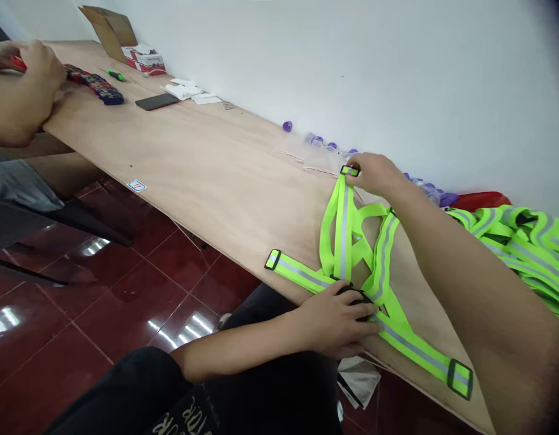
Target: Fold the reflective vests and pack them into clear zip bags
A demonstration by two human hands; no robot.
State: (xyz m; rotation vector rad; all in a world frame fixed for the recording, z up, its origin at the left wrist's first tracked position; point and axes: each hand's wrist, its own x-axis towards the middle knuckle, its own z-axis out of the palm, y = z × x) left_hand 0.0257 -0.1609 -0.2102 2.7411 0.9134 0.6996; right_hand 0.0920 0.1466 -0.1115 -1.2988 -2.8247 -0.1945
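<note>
At the table's [207, 163] near edge, a person's left hand [338, 317] curls its fingers down on the black centre of a neon reflective harness [343, 241]. The right hand [374, 173] pinches a strap end toward the far edge. Keeping that strap taut and untwisted looks key. More harnesses [524, 241] pile up at the right end, above the red-tiled floor [80, 302], with a co-worker's hand [35, 72] at the far left corner.
</note>
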